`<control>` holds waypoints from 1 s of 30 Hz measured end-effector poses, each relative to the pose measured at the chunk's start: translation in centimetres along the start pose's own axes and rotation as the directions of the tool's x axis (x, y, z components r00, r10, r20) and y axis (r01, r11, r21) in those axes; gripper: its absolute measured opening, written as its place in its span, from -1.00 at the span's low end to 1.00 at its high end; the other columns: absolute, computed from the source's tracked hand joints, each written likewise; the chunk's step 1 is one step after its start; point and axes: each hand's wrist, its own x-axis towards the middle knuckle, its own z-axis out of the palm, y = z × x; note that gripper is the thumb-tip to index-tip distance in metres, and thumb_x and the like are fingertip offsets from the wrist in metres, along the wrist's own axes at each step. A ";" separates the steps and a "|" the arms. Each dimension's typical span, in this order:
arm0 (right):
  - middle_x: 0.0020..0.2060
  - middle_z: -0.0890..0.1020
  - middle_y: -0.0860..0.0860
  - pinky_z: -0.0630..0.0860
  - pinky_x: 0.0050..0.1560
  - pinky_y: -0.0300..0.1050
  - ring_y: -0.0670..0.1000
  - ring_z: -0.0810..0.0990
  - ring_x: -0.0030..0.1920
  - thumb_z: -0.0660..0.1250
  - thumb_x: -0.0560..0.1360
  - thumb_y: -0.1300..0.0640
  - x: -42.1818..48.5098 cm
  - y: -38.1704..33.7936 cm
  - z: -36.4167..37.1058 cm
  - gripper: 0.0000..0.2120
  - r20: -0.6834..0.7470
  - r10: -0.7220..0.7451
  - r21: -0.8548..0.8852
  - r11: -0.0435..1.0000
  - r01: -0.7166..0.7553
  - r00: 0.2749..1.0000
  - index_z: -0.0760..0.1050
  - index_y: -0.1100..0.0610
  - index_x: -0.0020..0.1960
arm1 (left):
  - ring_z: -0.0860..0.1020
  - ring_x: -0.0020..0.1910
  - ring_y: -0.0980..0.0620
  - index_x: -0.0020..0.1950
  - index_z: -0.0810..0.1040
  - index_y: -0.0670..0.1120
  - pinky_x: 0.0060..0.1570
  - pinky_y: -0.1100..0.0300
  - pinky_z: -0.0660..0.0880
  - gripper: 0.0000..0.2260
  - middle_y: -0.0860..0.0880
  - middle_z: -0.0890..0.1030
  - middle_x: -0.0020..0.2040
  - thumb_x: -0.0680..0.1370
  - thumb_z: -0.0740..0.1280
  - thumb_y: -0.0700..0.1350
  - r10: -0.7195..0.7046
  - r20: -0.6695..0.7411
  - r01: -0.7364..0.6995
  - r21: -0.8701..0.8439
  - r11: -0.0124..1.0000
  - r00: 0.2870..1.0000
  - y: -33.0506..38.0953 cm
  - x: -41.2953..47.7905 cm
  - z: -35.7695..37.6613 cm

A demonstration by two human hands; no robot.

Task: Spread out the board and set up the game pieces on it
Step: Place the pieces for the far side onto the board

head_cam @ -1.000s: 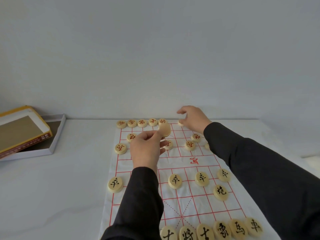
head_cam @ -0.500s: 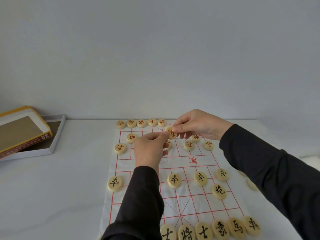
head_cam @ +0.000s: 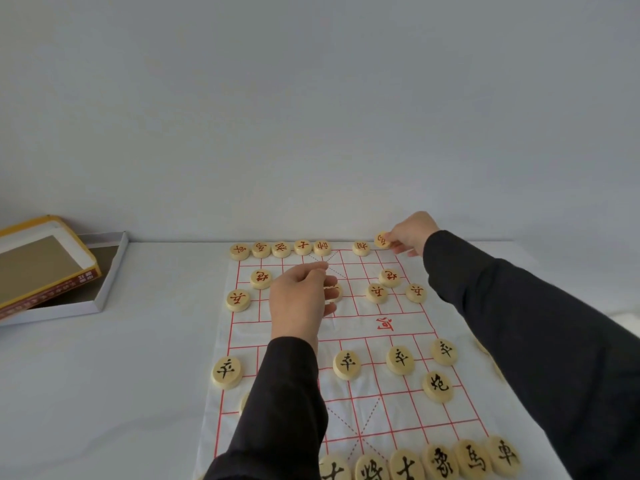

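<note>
One bench (head_cam: 104,393) carries the cloth board (head_cam: 381,414), spread flat and largely set. The step in hand looks like filling the far red row. The left grip (head_cam: 298,296) hovers over the far half with its fingers curled; I cannot tell if it holds anything. The right grip (head_cam: 412,233) pinches a red piece (head_cam: 382,240) at that row's right end, just beside a placed neighbour (head_cam: 361,248). The next move calls for seating it squarely on its crossing, then filling the gaps.
</note>
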 end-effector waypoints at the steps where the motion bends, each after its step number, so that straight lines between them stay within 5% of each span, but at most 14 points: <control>1: -0.04 0.66 0.14 0.45 -0.28 -0.24 0.01 0.61 -0.15 0.32 0.52 0.19 0.0 0.0 0.3 -0.79 0.007 0.012 -0.019 1.000 -0.012 1.000 0.51 0.31 0.08 | 0.58 -0.18 0.06 0.03 0.53 -0.03 -0.22 0.23 0.57 -0.83 -0.03 0.60 -0.15 0.61 0.16 -0.20 -0.002 0.000 0.002 0.004 1.000 1.000 0.0 0.0 0.0; 4: -0.07 0.65 0.14 0.44 -0.27 -0.25 0.00 0.60 -0.14 0.30 0.54 0.18 0.0 -0.4 1.0 -0.83 0.023 0.025 -0.072 0.997 -0.023 0.999 0.51 0.29 0.04 | 0.59 -0.17 0.05 0.01 0.53 -0.03 -0.23 0.23 0.57 -0.82 -0.04 0.60 -0.15 0.61 0.16 -0.21 -0.005 -0.005 0.005 0.011 1.000 1.000 0.0 0.2 -0.2; 10: -0.13 0.62 0.07 0.49 0.05 -0.15 -0.01 0.58 -0.10 0.26 0.57 0.15 0.6 -0.5 1.3 -0.76 0.007 0.037 -0.195 0.980 -0.035 0.999 0.40 0.19 -0.26 | 0.58 -0.19 0.05 -0.01 0.54 -0.03 -0.24 0.23 0.56 -0.81 -0.04 0.59 -0.17 0.61 0.15 -0.23 -0.009 -0.024 0.010 0.004 1.000 1.000 0.1 0.1 0.0; 15: -0.29 0.61 0.06 0.48 -0.14 -0.18 -0.02 0.54 -0.33 0.31 0.53 0.13 1.4 -0.2 1.9 -0.81 -0.020 0.048 -0.201 0.978 -0.051 0.999 0.43 0.20 -0.20 | 0.58 -0.18 0.05 0.00 0.54 -0.02 -0.25 0.24 0.56 -0.81 -0.05 0.60 -0.16 0.61 0.15 -0.22 0.002 -0.026 -0.001 0.008 1.000 1.000 0.0 0.1 0.1; 20: -0.04 0.58 0.12 0.43 -0.07 -0.16 0.11 0.58 0.04 0.37 0.49 0.09 1.3 0.6 2.0 -0.71 -0.152 -0.079 -0.304 0.952 0.030 0.985 0.45 0.23 0.12 | 0.58 -0.19 0.05 -0.02 0.54 -0.03 -0.25 0.24 0.56 -0.80 -0.05 0.60 -0.16 0.61 0.15 -0.23 0.005 -0.018 -0.005 0.012 1.000 1.000 -0.1 0.1 0.0; 26: -0.35 0.47 0.03 0.32 -0.35 -0.19 0.10 0.51 -0.18 0.30 0.52 0.02 -0.8 0.9 0.8 -0.70 -0.140 -0.178 -0.304 0.944 0.129 0.974 0.35 0.16 -0.28 | 0.58 -0.18 0.04 0.02 0.54 -0.06 -0.24 0.24 0.56 -0.81 -0.06 0.61 -0.14 0.60 0.14 -0.22 0.022 0.076 -0.028 0.082 0.996 0.997 -0.3 -1.1 1.2; 30: -0.24 0.64 0.08 0.41 -0.31 -0.19 0.04 0.57 -0.22 0.25 0.50 0.12 -4.6 2.0 -0.5 -0.76 -0.066 -0.197 -0.178 0.967 0.183 0.978 0.58 0.29 -0.09 | 0.56 -0.23 0.07 0.03 0.55 -0.07 -0.22 0.22 0.56 -0.80 -0.04 0.61 -0.17 0.58 0.14 -0.23 0.123 0.186 -0.162 0.207 0.965 0.975 -0.6 -3.3 2.6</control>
